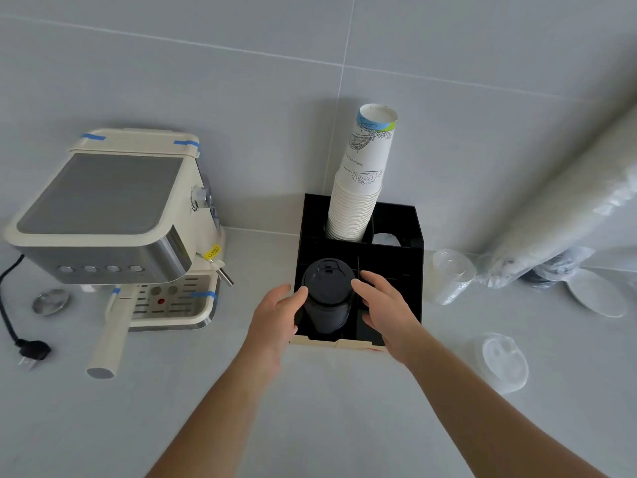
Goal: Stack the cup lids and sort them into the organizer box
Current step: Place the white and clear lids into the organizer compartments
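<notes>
A tall stack of black cup lids [327, 291] stands in the front left compartment of the black organizer box [396, 267]. My left hand [275, 315] grips the stack from its left side, thumb near the top lid. My right hand [382, 305] holds it from the right, fingers curled against the stack. A stack of clear lids [451, 276] lies on its side right of the box. Another clear lid stack [505, 360] sits on the counter at the front right. White flat lids [596, 293] lie further right.
A tall stack of white paper cups [362, 188] leans out of the box's back left compartment. A cream espresso machine [117, 222] with its portafilter handle [110, 336] stands at the left, a plug [31, 351] beside it. Plastic-wrapped sleeves [558, 215] lean against the wall at the right.
</notes>
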Demonstrator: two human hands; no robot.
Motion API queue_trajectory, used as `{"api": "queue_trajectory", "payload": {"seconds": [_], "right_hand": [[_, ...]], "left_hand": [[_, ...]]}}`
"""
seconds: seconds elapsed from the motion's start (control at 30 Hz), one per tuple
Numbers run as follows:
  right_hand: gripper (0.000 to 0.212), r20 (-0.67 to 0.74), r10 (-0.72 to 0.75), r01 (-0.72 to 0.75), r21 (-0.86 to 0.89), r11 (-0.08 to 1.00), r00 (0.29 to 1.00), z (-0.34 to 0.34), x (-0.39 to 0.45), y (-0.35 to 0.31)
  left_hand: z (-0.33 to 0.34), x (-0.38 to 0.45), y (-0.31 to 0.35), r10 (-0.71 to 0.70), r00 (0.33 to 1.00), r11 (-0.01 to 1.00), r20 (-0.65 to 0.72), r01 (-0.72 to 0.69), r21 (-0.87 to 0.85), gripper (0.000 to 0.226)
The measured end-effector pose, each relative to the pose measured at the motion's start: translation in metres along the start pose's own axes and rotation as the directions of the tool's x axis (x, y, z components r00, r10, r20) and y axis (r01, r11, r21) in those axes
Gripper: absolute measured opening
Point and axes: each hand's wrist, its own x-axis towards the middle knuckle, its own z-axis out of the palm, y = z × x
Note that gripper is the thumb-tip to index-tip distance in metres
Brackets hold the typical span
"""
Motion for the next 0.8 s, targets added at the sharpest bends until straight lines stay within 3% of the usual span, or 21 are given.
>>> {"api": "queue_trajectory", "payload": {"seconds": [0.17, 0.33, 0.57, 0.8], "right_hand": [[0.049, 0.002, 0.007, -0.007, 0.028, 1.000, 1.000, -0.021, -0.011, 0.008], [0.040, 0.010, -0.017, 0.016, 0.100, 0.995, 1.000, -0.047, -0.020, 0.012], [0.037, 0.068, 0.001, -0.023, 0.328, 0.944, 0.998, -0.120, -0.038, 0.022], [0.030, 0.022, -0.006, -0.005, 0.469, 0.883, 1.000, -0.212, -0.045, 0.042]], "left_hand": [[-0.008, -0.018, -0.014, 0.011, 1.000, 0.996, 0.003, -0.011, -0.089, 0.024], [0.003, -0.032, -0.026, -0.008, 1.000, 0.977, 0.013, 0.010, -0.213, 0.024], [0.062, -0.050, -0.025, -0.054, 0.997, 0.944, 0.054, 0.069, -0.324, 0.025], [0.132, -0.060, -0.036, -0.098, 0.991, 0.938, 0.092, 0.123, -0.325, 0.028]]}}
